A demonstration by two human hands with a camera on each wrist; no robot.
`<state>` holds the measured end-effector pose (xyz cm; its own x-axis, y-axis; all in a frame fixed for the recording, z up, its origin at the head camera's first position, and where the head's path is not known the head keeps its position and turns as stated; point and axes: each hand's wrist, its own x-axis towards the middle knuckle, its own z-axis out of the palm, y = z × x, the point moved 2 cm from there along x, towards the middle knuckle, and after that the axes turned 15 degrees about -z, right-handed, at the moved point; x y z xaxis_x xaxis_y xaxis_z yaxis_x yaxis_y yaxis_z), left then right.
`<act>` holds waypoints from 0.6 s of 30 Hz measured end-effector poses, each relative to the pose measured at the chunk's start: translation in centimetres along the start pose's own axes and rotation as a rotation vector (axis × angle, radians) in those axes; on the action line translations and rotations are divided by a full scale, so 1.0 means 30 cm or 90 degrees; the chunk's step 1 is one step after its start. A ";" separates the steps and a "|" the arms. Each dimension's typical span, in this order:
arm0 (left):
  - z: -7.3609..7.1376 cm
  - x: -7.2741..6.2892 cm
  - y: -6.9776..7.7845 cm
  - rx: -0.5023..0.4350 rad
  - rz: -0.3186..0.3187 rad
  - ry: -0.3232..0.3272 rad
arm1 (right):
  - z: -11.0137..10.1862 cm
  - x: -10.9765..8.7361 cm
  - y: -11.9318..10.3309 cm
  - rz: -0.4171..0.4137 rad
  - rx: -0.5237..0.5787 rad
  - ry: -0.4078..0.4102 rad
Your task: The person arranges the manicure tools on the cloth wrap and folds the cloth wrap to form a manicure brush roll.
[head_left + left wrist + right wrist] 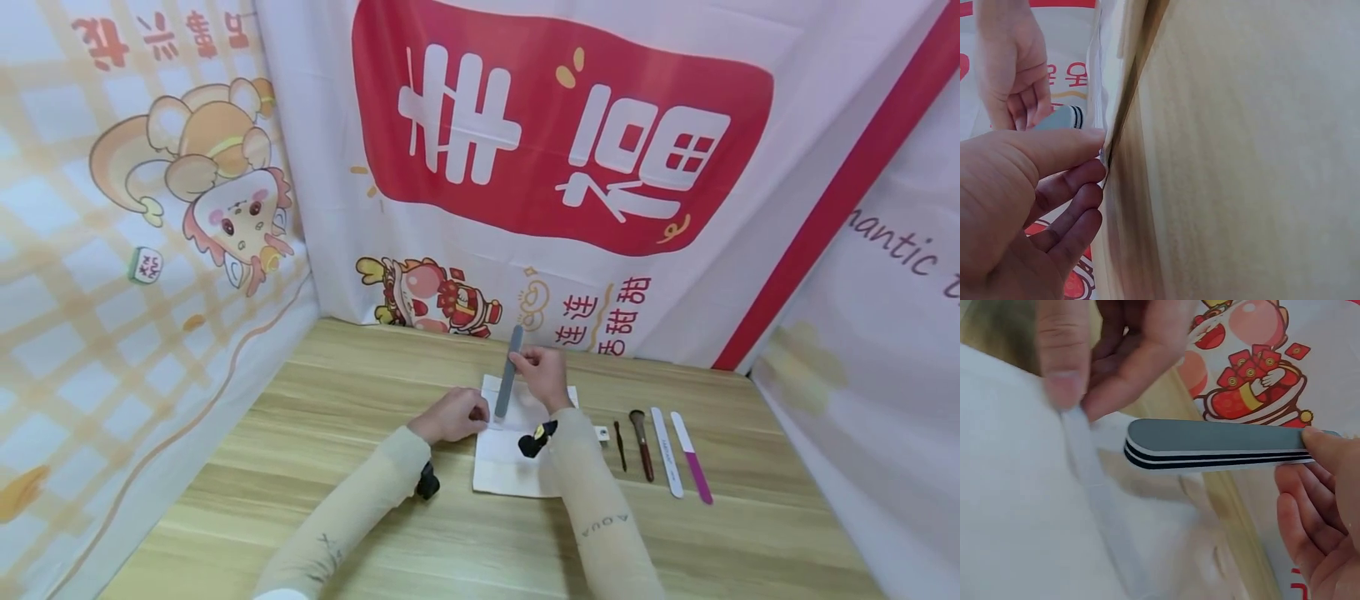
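A grey nail buffer (508, 377) with dark and white layered edges is pinched near its far end by my right hand (545, 377). Its free rounded end (1141, 439) points toward the opening of a flat white pouch (510, 468) on the table. My left hand (454, 415) pinches the pouch's edge between thumb and fingertips. In the right wrist view a translucent strip (1091, 456) runs along that lifted edge, below the left fingers. The buffer is apart from the left hand. What the pouch holds inside is hidden.
Right of the pouch lie a thin dark stick (620, 446), a brush with a reddish handle (642, 446), a white nail file (667, 454) and a white-and-magenta file (693, 458). A small snap tab (602, 433) sticks out beside the right sleeve. Printed cloth hangs behind the wooden table (360, 533).
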<state>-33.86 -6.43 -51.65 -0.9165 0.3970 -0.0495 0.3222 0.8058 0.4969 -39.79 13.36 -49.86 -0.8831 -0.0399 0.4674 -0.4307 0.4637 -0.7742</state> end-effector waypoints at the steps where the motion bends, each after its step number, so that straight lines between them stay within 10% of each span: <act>1: 0.000 0.000 0.001 0.000 0.002 0.002 | 0.006 -0.007 0.010 0.006 0.008 0.017; 18: 0.013 0.010 -0.007 0.011 0.040 0.006 | 0.033 -0.045 0.070 0.109 0.068 -0.009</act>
<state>-34.09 -6.30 -52.11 -0.8964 0.4432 -0.0095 0.3838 0.7866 0.4837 -39.67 13.52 -52.54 -0.9477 0.0185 0.3187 -0.2900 0.3679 -0.8835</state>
